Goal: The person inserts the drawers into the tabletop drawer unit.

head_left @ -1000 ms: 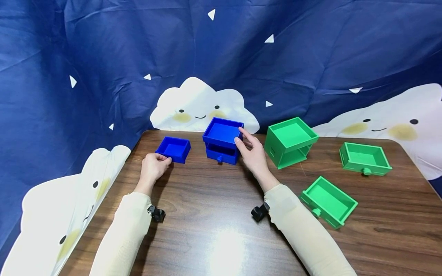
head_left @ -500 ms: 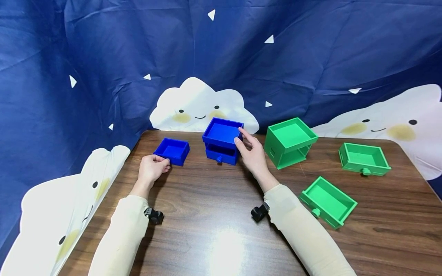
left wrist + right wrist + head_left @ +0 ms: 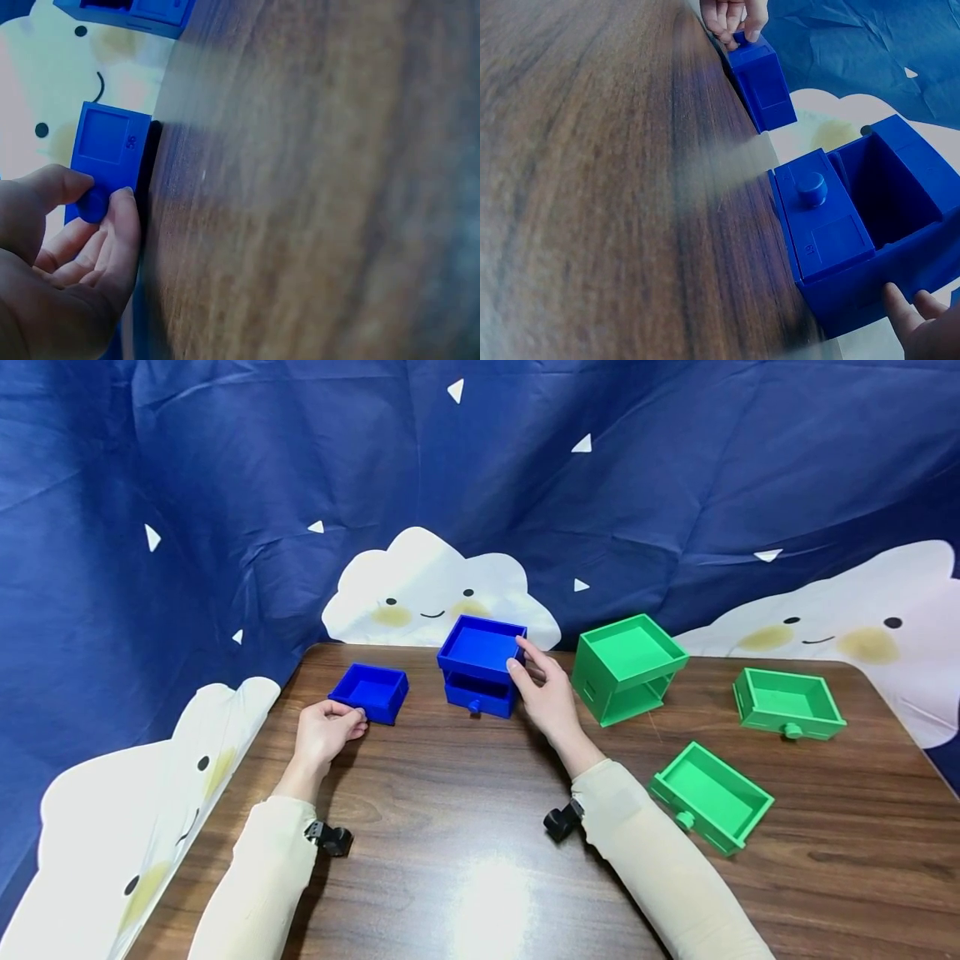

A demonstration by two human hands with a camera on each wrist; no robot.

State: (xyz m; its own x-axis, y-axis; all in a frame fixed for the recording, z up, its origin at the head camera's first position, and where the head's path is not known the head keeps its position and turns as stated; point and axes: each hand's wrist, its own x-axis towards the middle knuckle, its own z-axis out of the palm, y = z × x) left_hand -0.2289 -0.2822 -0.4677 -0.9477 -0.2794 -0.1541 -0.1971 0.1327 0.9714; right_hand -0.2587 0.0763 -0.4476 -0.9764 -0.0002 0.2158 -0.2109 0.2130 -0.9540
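My left hand (image 3: 324,735) pinches the round knob (image 3: 93,204) of a small blue drawer (image 3: 371,689) between thumb and finger, at the back left of the table. This drawer stands upright and apart from the blue cabinet (image 3: 482,652) to its right. The cabinet has a tray top, a dark upper opening, and a second blue drawer (image 3: 826,225) with a knob seated in its lower slot. My right hand (image 3: 549,695) rests against the cabinet's right side, its fingertips touching the wall near the top rim.
Right of my right hand stands a green cabinet (image 3: 632,647) with an open front. Two green drawers lie apart from it: one drawer (image 3: 789,702) at the far right, another drawer (image 3: 712,797) nearer, turned at an angle. A blue cloth (image 3: 480,468) with clouds hangs behind the table.
The left hand has drawn the loose blue drawer slightly left and nearer to me. The right hand and the blue cabinet stay in place.
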